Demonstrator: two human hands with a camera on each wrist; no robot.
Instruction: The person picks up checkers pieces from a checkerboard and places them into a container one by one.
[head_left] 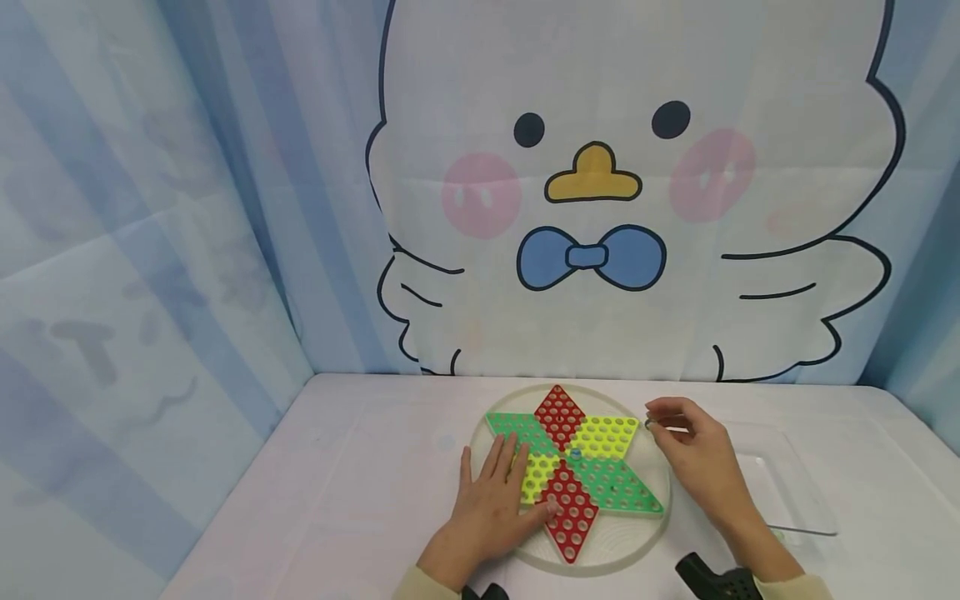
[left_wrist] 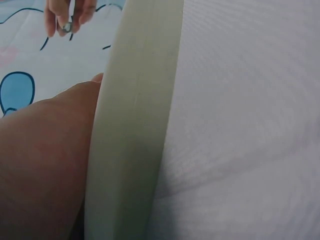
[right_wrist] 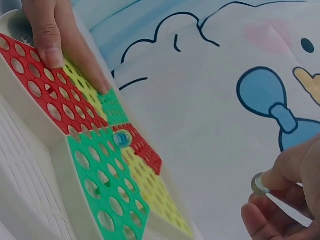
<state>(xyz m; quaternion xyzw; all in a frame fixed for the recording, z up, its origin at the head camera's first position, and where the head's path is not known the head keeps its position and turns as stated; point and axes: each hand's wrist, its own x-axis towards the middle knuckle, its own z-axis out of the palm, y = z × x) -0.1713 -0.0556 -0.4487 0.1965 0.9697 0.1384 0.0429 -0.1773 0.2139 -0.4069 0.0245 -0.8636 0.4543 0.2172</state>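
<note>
A round cream Chinese checkers board (head_left: 517,543) lies on the table, its star of red, green and yellow plates dotted with holes. One glass marble (right_wrist: 122,139) with blue inside sits near the star's centre. My left hand (head_left: 491,504) rests flat on the left side of the board, fingers spread across the green and yellow plates, thumb on the red one. Above the board's right edge, my right hand (head_left: 697,458) pinches a clear marble (right_wrist: 259,184) between thumb and fingers.
A clear plastic tray (head_left: 806,492) stands on the white table (head_left: 360,467) right of the board, partly behind my right forearm. Behind the table hangs a cloth backdrop (head_left: 592,325) with a cartoon figure. Dark wrist devices (head_left: 712,577) are strapped near my sleeves.
</note>
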